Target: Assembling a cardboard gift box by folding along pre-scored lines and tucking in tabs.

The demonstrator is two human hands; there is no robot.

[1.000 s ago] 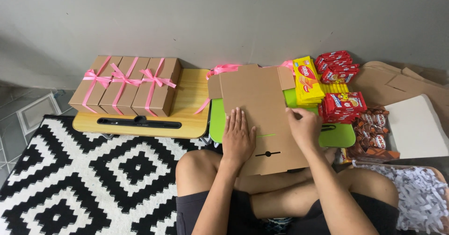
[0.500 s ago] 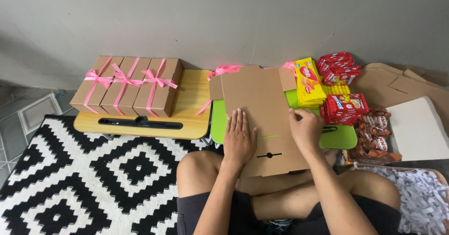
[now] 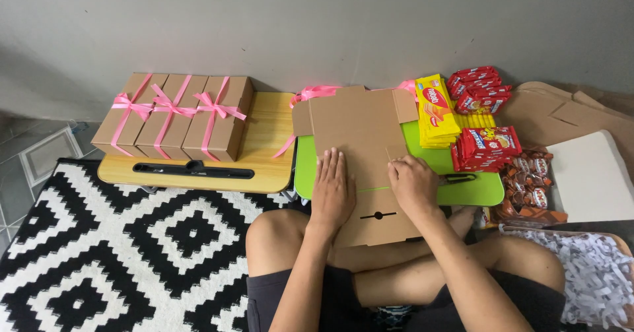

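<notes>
Right now the flat cardboard box blank [image 3: 360,147] lies across the near-left part of the green lap table [image 3: 475,190], its long axis running from the wall side down over the near edge onto the person's crossed legs. Left hand [image 3: 332,190] presses flat on it, palm down, fingers spread and open, grasping nothing, just pinning the sheet near its middle. Right hand [image 3: 413,183] sits just beside it to the right, fingers curled at the blank's right edge, pinching what looks like a narrow side flap; how firmly, I cannot tell. Both hands are on the sheet, the right one nearer the fold line. Along the table's far-right corner stand yellow biscuit packs [image 3: 436,111] and red snack packs [image 3: 485,144], close to that right edge. Pink ribbon [image 3: 317,93] trails behind the blank. On the wooden lap table [image 3: 264,167] to the left, well apart, sit three ribbon-tied boxes [image 3: 175,114]. Shredded paper [image 3: 594,272] lies by the right knee.
</notes>
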